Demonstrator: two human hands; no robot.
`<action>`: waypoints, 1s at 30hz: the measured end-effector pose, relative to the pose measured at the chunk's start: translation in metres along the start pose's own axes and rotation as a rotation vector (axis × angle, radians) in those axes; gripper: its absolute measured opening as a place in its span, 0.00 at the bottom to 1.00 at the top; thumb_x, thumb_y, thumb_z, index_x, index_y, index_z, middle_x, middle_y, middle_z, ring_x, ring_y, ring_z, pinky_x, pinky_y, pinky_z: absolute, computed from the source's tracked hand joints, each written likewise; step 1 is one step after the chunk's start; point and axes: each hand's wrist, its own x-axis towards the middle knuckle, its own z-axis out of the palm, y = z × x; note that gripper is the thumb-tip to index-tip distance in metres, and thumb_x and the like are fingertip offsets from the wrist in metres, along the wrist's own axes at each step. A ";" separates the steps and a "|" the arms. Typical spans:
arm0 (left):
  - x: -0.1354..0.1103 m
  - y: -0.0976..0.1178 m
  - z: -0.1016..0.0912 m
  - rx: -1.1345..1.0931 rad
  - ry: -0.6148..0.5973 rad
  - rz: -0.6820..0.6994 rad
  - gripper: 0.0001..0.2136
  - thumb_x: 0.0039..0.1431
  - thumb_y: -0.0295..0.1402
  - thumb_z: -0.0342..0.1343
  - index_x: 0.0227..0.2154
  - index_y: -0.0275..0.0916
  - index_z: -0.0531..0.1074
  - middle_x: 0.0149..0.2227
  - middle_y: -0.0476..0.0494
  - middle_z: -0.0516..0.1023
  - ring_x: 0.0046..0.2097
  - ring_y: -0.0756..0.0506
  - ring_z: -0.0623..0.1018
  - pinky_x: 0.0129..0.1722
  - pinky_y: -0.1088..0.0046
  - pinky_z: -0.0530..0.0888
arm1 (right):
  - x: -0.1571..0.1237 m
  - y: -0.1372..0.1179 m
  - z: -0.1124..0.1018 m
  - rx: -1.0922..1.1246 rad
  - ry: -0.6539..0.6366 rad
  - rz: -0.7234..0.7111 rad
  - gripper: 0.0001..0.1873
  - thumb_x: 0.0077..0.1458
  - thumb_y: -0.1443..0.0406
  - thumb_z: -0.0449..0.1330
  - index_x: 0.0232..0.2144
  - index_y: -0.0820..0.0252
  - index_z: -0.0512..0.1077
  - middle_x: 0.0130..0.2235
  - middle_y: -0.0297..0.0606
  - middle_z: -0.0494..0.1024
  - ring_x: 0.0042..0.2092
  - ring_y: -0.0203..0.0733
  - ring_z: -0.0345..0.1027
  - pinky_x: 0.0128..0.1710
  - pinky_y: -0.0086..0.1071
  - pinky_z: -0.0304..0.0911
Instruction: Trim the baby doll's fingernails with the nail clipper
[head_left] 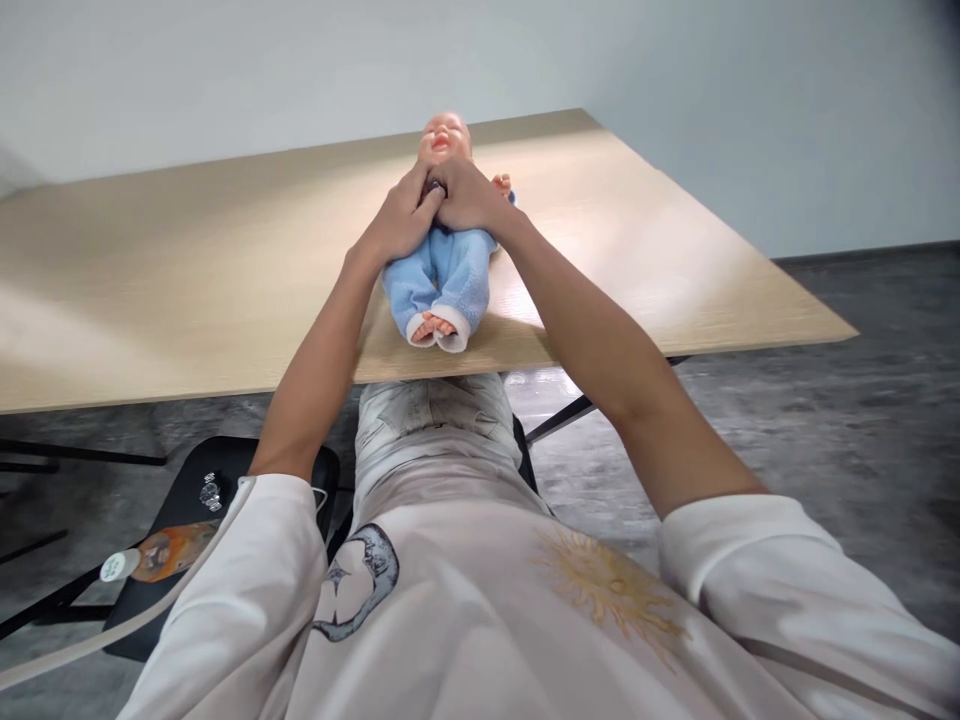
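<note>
A baby doll lies on its back on the table, its head at the far end and its bare feet towards me. It wears light blue trousers with white cuffs. My left hand and my right hand meet over its chest, fingers bent and closed. A small dark thing shows between the thumbs and fingers; what it is, I cannot make out. The hands hide most of the doll's upper body. One doll hand sticks out beyond my right hand, with a bit of blue sleeve.
The light wooden table reaches back to a pale wall. Below its front edge, at left, a black chair holds an orange drink bottle and a metal wristwatch. A pale cable crosses by my left sleeve.
</note>
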 end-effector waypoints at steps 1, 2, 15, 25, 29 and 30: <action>0.000 -0.001 0.000 0.003 0.007 0.004 0.14 0.72 0.46 0.55 0.55 0.50 0.74 0.55 0.37 0.84 0.58 0.29 0.81 0.67 0.44 0.75 | 0.001 0.000 0.000 0.004 0.002 -0.014 0.16 0.49 0.60 0.65 0.23 0.49 0.59 0.26 0.37 0.69 0.41 0.46 0.69 0.49 0.47 0.68; 0.000 0.000 0.000 0.008 0.015 0.003 0.14 0.72 0.46 0.54 0.55 0.50 0.74 0.56 0.37 0.84 0.59 0.29 0.81 0.67 0.44 0.75 | 0.001 0.000 0.000 0.009 0.003 -0.026 0.15 0.48 0.62 0.64 0.23 0.49 0.59 0.27 0.36 0.69 0.40 0.44 0.68 0.49 0.46 0.67; -0.001 -0.001 -0.005 -0.023 -0.010 -0.028 0.20 0.73 0.56 0.53 0.58 0.55 0.78 0.50 0.40 0.87 0.65 0.26 0.77 0.70 0.37 0.73 | -0.001 -0.005 -0.001 0.006 0.005 -0.046 0.16 0.50 0.75 0.61 0.25 0.51 0.59 0.29 0.33 0.67 0.38 0.39 0.63 0.46 0.39 0.66; -0.008 0.021 -0.005 0.051 -0.093 -0.143 0.30 0.75 0.64 0.44 0.68 0.56 0.70 0.54 0.48 0.87 0.71 0.30 0.68 0.75 0.42 0.61 | 0.000 -0.003 0.000 0.052 0.002 0.005 0.16 0.51 0.61 0.70 0.25 0.49 0.64 0.28 0.42 0.75 0.43 0.59 0.74 0.44 0.51 0.69; -0.007 0.017 -0.005 0.040 -0.074 -0.111 0.30 0.74 0.65 0.46 0.65 0.55 0.73 0.52 0.46 0.87 0.69 0.30 0.69 0.71 0.44 0.64 | 0.002 -0.003 0.000 0.020 -0.004 0.001 0.13 0.51 0.59 0.71 0.27 0.50 0.69 0.29 0.43 0.77 0.44 0.61 0.76 0.45 0.52 0.70; -0.006 0.016 -0.004 0.042 -0.060 -0.097 0.30 0.74 0.65 0.47 0.64 0.52 0.73 0.54 0.44 0.86 0.67 0.30 0.72 0.70 0.45 0.66 | 0.002 -0.002 0.000 0.011 -0.003 0.001 0.12 0.52 0.59 0.71 0.27 0.50 0.69 0.30 0.44 0.78 0.45 0.61 0.76 0.46 0.53 0.70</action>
